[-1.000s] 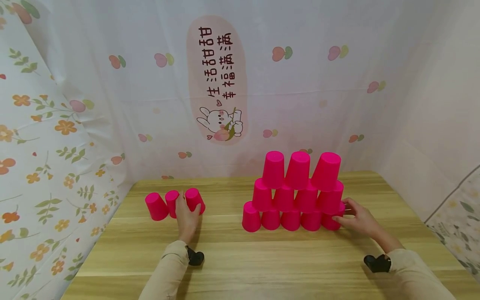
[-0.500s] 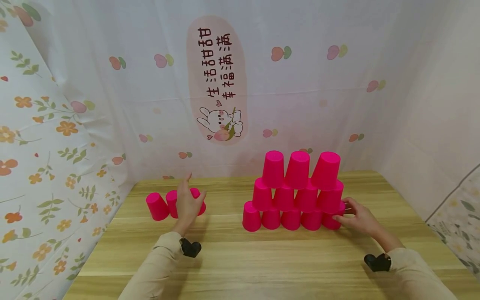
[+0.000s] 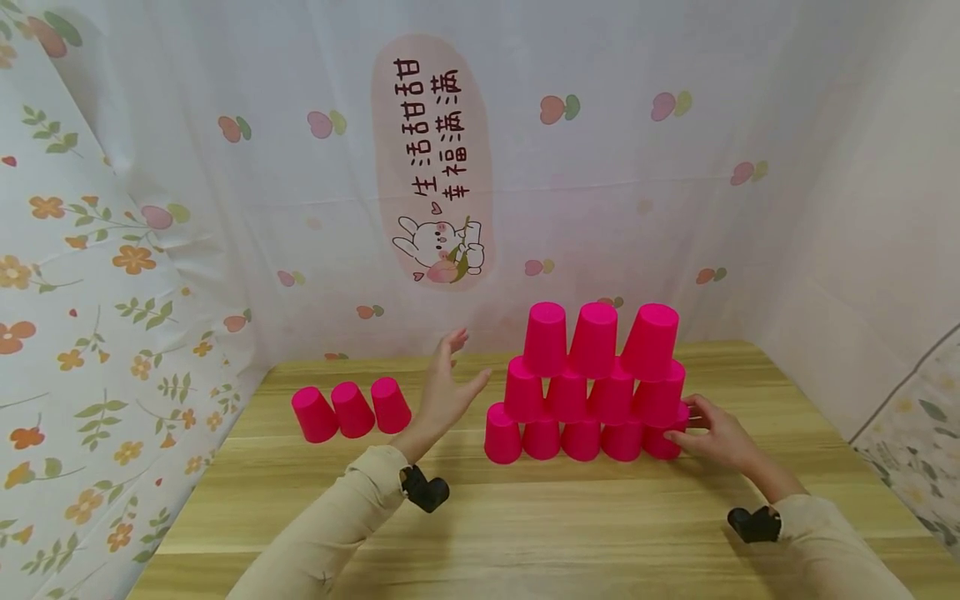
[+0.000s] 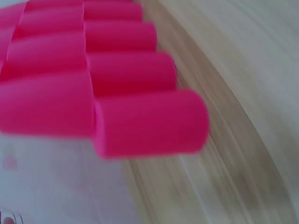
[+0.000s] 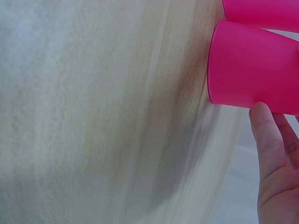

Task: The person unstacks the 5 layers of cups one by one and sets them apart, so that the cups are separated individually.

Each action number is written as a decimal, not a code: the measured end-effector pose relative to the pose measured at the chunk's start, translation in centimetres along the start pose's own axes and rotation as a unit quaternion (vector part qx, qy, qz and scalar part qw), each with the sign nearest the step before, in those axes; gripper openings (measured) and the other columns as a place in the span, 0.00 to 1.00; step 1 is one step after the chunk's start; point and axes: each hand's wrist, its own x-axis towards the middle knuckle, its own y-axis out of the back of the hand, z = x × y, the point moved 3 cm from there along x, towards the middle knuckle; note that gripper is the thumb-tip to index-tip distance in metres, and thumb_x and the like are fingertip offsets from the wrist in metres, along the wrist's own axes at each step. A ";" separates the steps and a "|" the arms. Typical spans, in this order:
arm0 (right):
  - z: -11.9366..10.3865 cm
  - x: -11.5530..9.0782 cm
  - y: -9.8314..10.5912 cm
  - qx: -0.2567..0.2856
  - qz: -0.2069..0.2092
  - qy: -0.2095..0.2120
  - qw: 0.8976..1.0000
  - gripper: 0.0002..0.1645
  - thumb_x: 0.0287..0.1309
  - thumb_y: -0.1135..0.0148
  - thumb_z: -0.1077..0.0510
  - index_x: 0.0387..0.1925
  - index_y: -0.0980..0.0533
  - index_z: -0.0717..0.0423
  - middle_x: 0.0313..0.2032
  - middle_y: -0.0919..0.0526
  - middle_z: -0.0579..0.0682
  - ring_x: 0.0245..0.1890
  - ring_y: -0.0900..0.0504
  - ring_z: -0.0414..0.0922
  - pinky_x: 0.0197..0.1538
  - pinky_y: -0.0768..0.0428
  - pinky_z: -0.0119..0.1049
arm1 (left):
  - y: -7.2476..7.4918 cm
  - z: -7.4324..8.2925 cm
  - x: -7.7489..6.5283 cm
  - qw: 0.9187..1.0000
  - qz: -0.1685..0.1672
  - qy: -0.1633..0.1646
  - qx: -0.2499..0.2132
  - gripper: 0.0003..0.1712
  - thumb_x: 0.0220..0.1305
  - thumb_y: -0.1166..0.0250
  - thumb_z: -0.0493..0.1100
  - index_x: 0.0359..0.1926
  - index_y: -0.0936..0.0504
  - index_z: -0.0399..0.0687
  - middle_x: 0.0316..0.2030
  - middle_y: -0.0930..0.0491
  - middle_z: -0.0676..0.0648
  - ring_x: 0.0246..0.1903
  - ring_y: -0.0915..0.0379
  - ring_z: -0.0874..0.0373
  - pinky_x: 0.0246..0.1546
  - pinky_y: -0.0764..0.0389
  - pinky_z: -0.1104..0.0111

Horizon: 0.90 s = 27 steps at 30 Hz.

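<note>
A stack of pink plastic cups (image 3: 581, 440), all upside down, stands in three rows right of centre. At its right end my right hand (image 3: 722, 440) holds the bottom row's end cup (image 5: 252, 67), thumb at the front and fingers round the side. Midway between the stack and a separate row, my left hand (image 3: 444, 400) hovers above the table with spread fingers, holding nothing. That separate row has three pink cups: a left cup (image 3: 314, 414), a middle cup (image 3: 352, 410) and a right cup (image 3: 391, 406). The left wrist view shows the stack (image 4: 154, 123) close up, without the hand.
The wooden table (image 3: 555, 533) carries both groups of cups. A printed curtain (image 3: 300, 192) hangs behind it, and more cloth (image 3: 82, 333) covers the left side. A thin cable (image 3: 900, 387) runs along the right side.
My left hand has let go of the row of three cups, lifted away and moved right toward the stack. My right hand stays at the stack's end cup.
</note>
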 end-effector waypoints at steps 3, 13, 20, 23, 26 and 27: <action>0.0 0.0 0.0 0.000 0.000 -0.001 1.000 0.25 0.44 0.33 0.59 0.43 0.34 0.63 0.39 0.24 0.61 0.38 0.23 0.60 0.37 0.22 0.44 | -1.4 1.3 0.4 0.999 -0.034 0.006 -0.009 0.37 0.50 0.34 0.39 0.60 0.41 0.41 0.56 0.35 0.42 0.56 0.40 0.49 0.52 0.34 0.54; 0.1 -0.1 -0.1 0.003 0.002 0.004 1.000 0.24 0.44 0.33 0.59 0.42 0.34 0.62 0.39 0.24 0.61 0.38 0.23 0.60 0.38 0.23 0.49 | -4.8 4.3 2.3 0.994 -0.097 0.043 -0.025 0.40 0.51 0.35 0.45 0.63 0.46 0.47 0.58 0.39 0.48 0.57 0.42 0.55 0.51 0.32 0.60; 0.0 0.0 0.0 0.004 -0.002 0.001 1.000 0.25 0.45 0.34 0.59 0.43 0.34 0.63 0.40 0.25 0.61 0.39 0.24 0.60 0.38 0.23 0.48 | -6.1 5.3 3.3 0.990 -0.104 0.079 -0.053 0.41 0.50 0.34 0.44 0.62 0.46 0.46 0.54 0.36 0.48 0.54 0.39 0.54 0.51 0.31 0.62; 0.0 -0.1 0.0 0.006 -0.005 0.001 1.000 0.25 0.45 0.34 0.59 0.43 0.34 0.63 0.40 0.25 0.62 0.39 0.24 0.60 0.38 0.23 0.48 | -6.3 5.4 3.2 0.989 -0.101 0.092 -0.064 0.40 0.51 0.35 0.43 0.62 0.46 0.46 0.53 0.36 0.47 0.52 0.38 0.53 0.48 0.29 0.63; 0.0 -0.1 0.0 0.007 -0.006 0.000 1.000 0.25 0.45 0.34 0.59 0.43 0.35 0.63 0.40 0.25 0.62 0.39 0.24 0.61 0.38 0.23 0.49 | -6.3 5.3 3.1 0.989 -0.093 0.088 -0.071 0.38 0.52 0.36 0.41 0.61 0.45 0.45 0.53 0.35 0.46 0.51 0.37 0.53 0.45 0.27 0.64; -0.1 -0.1 0.0 0.007 -0.006 -0.001 1.000 0.25 0.45 0.34 0.59 0.44 0.35 0.63 0.41 0.25 0.62 0.39 0.24 0.61 0.38 0.23 0.50 | -6.4 5.3 3.1 0.990 -0.090 0.085 -0.073 0.37 0.53 0.36 0.41 0.61 0.44 0.45 0.52 0.35 0.46 0.51 0.37 0.52 0.44 0.27 0.65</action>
